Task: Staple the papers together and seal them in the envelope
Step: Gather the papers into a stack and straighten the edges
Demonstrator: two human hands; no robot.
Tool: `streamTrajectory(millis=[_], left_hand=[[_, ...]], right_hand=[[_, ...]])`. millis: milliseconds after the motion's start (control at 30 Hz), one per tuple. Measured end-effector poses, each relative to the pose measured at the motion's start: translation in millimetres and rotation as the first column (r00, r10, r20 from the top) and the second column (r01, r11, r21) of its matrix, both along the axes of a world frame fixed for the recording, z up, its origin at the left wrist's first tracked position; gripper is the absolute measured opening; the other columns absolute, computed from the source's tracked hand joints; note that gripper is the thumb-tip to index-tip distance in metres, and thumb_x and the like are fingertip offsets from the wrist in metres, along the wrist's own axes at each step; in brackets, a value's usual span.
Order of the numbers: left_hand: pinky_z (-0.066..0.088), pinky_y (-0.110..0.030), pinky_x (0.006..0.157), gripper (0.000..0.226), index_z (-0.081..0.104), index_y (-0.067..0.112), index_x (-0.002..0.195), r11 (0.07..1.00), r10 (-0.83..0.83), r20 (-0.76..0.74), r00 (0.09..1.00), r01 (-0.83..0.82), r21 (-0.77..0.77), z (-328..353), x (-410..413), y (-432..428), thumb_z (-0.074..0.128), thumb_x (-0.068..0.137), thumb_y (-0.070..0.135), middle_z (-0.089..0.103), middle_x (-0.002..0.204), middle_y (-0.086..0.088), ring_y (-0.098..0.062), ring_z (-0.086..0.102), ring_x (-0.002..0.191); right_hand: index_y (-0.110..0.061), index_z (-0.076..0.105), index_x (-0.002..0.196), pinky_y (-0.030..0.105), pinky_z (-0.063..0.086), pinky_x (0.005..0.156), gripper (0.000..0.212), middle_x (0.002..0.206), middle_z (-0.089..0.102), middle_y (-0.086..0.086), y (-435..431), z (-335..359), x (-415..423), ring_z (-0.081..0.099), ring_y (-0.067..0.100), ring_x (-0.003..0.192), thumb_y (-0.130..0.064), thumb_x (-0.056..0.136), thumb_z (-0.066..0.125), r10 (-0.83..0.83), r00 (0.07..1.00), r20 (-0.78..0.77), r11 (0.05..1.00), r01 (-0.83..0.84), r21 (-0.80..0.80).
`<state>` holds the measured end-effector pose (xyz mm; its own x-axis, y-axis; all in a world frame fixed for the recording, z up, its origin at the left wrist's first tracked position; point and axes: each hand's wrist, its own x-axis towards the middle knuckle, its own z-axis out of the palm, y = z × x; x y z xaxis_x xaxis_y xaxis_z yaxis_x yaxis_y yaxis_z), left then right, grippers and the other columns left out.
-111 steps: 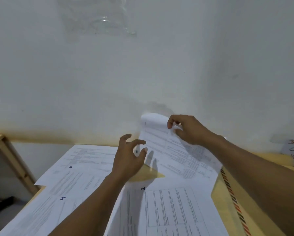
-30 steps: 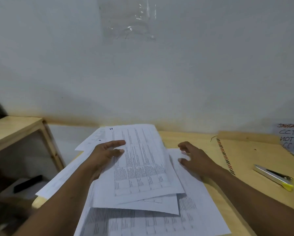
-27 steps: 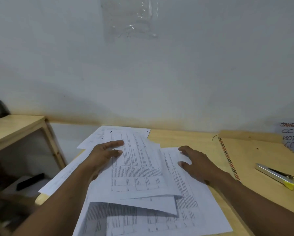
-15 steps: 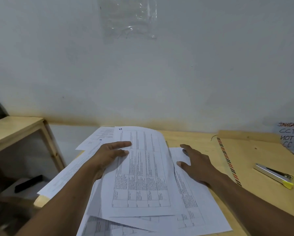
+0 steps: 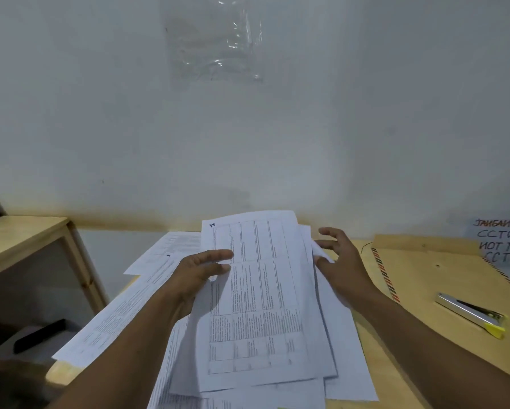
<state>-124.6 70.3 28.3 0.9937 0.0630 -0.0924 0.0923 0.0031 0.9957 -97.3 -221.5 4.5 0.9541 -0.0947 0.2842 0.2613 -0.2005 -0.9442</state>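
A stack of white printed papers lies in the middle of the wooden table, its far end lifted off the sheets beneath. My left hand holds the stack at its left edge, two digits lying on the top sheet. My right hand is at the stack's right edge, with spread fingers touching the paper. More loose sheets fan out to the left. A brown envelope with a striped border lies to the right. A silver stapler with a yellow tip rests on it.
A white wall stands close behind the table, with a clear plastic sleeve stuck to it. A handwritten sign leans at the far right. A wooden shelf unit stands to the left, with a black object below it.
The top sheets have slid right and squared up over the pile, and their far end has risen. My right hand moved from flat on the lower sheets to the stack's right edge.
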Motion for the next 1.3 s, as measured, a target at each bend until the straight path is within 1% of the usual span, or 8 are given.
streamTrajectory(millis=[167, 400, 600, 833, 1000, 1067, 1200, 1300], left_hand=[[0.052, -0.047, 0.104, 0.023, 0.082, 0.017, 0.100, 0.999, 0.034, 0.024, 0.999, -0.034, -0.015, 0, 11, -16, 0.076, 0.085, 0.001, 0.078, 0.111, 0.000, -0.025, 0.068, 0.112], [0.044, -0.046, 0.112, 0.029, 0.082, 0.024, 0.103, 0.999, -0.028, 0.039, 0.999, 0.027, 0.026, 3, 21, -29, 0.079, 0.082, 0.004, 0.072, 0.124, 0.000, -0.025, 0.063, 0.122], [0.059, -0.032, 0.090, 0.026, 0.077, 0.002, 0.107, 0.975, 0.053, 0.104, 0.993, -0.029, -0.220, 9, 21, -19, 0.068, 0.086, -0.012, 0.074, 0.118, -0.016, -0.029, 0.074, 0.104], [0.058, -0.027, 0.086, 0.026, 0.080, 0.016, 0.107, 1.000, 0.000, 0.040, 0.999, 0.001, -0.011, 14, -3, 29, 0.066, 0.092, -0.002, 0.074, 0.117, 0.002, -0.015, 0.073, 0.103], [0.054, -0.008, 0.070, 0.028, 0.077, 0.015, 0.105, 0.987, 0.102, 0.038, 0.994, -0.106, 0.124, 7, -27, 84, 0.063, 0.094, -0.005, 0.072, 0.111, 0.005, -0.001, 0.074, 0.089], [0.054, -0.008, 0.075, 0.029, 0.077, 0.019, 0.103, 0.977, 0.141, 0.046, 0.989, -0.147, 0.154, 1, -36, 109, 0.064, 0.093, -0.005, 0.070, 0.121, 0.001, -0.010, 0.068, 0.109], [0.051, -0.036, 0.104, 0.029, 0.073, 0.009, 0.113, 0.967, 0.233, -0.006, 0.973, -0.231, 0.104, -9, -56, 138, 0.060, 0.094, -0.009, 0.065, 0.129, -0.010, -0.027, 0.062, 0.120], [0.061, -0.035, 0.086, 0.030, 0.071, 0.005, 0.119, 0.963, 0.264, -0.070, 0.962, -0.259, 0.069, -13, -68, 146, 0.058, 0.095, -0.008, 0.068, 0.122, -0.012, -0.026, 0.070, 0.101]], right_hand=[[-0.040, 0.054, 0.125, 0.032, 0.057, 0.077, 0.056, 0.123, 0.063, -0.004, -2, 41, 4, 0.064, 0.013, 0.110, -0.001, 0.087, 0.067, 0.032, 0.998, 0.054, 0.997, -0.036, 0.075], [-0.043, 0.055, 0.118, 0.035, 0.059, 0.075, 0.041, 0.126, 0.061, 0.001, -4, 69, 5, 0.064, 0.022, 0.112, -0.012, 0.093, 0.062, 0.053, 0.998, 0.028, 0.993, -0.056, 0.105], [-0.038, 0.061, 0.109, 0.044, 0.057, 0.084, 0.019, 0.117, 0.071, 0.007, 9, 72, 6, 0.070, 0.026, 0.098, -0.046, 0.092, 0.065, 0.221, 0.970, -0.104, 0.974, -0.213, 0.081], [-0.022, 0.073, 0.094, 0.045, 0.044, 0.111, 0.024, 0.119, 0.066, 0.000, 66, 54, 14, 0.059, 0.024, 0.121, -0.001, 0.095, 0.061, 0.231, 0.970, -0.075, 0.972, -0.228, 0.050], [-0.029, 0.072, 0.091, 0.038, 0.046, 0.076, 0.013, 0.108, 0.069, 0.012, 107, 41, 12, 0.059, 0.024, 0.084, -0.022, 0.094, 0.061, 0.315, 0.925, -0.212, 0.946, -0.290, 0.141], [-0.029, 0.063, 0.101, 0.035, 0.044, 0.069, 0.012, 0.105, 0.070, 0.011, 116, 27, 8, 0.061, 0.027, 0.077, -0.020, 0.096, 0.056, 0.297, 0.925, -0.238, 0.955, -0.294, 0.047], [-0.034, 0.041, 0.128, 0.040, 0.051, 0.090, 0.045, 0.130, 0.063, 0.005, 118, -15, -5, 0.059, 0.027, 0.117, -0.032, 0.089, 0.064, 0.300, 0.927, -0.224, 0.820, -0.371, -0.436], [-0.038, 0.031, 0.143, 0.044, 0.041, 0.102, 0.067, 0.146, 0.052, -0.003, 120, -31, -14, 0.048, 0.030, 0.129, -0.049, 0.085, 0.064, 0.251, 0.940, -0.232, 0.685, -0.342, -0.643]])
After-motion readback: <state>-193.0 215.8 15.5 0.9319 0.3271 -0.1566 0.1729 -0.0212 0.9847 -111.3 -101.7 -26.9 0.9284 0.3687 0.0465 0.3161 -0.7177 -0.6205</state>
